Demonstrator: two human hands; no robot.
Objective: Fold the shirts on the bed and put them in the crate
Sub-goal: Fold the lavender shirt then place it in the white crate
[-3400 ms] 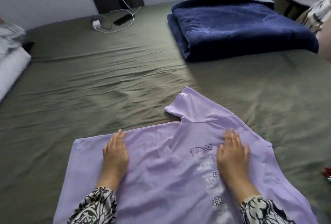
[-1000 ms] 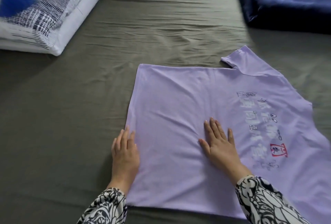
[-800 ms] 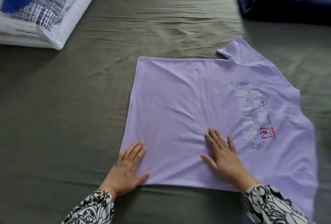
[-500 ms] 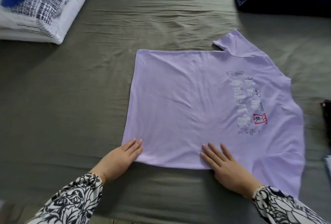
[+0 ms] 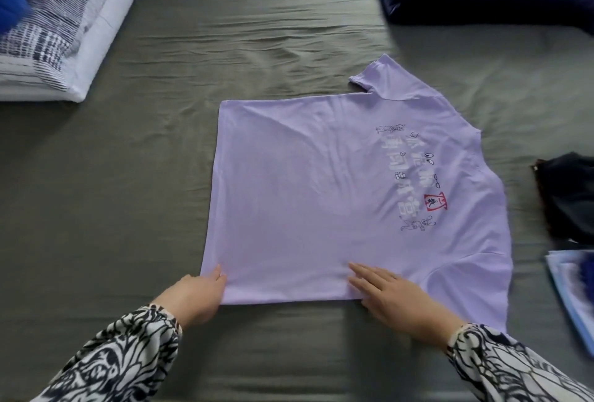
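My hands slid down to the near hem of the lilac shirt [image 5: 321, 202], mid-frame on the bed [image 5: 128, 192]: left hand [image 5: 196, 295] pinches the corner, right hand [image 5: 392, 295] flat, fingers straight. Smoothing done, fold next; crate not visible.

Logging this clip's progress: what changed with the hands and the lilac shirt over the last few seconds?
Both hands slid from mid-shirt back to the near hem: the left hand now takes a grip on the lilac shirt at its near-left corner, and the right hand lies flat on the hem. The shirt stays spread, print up.
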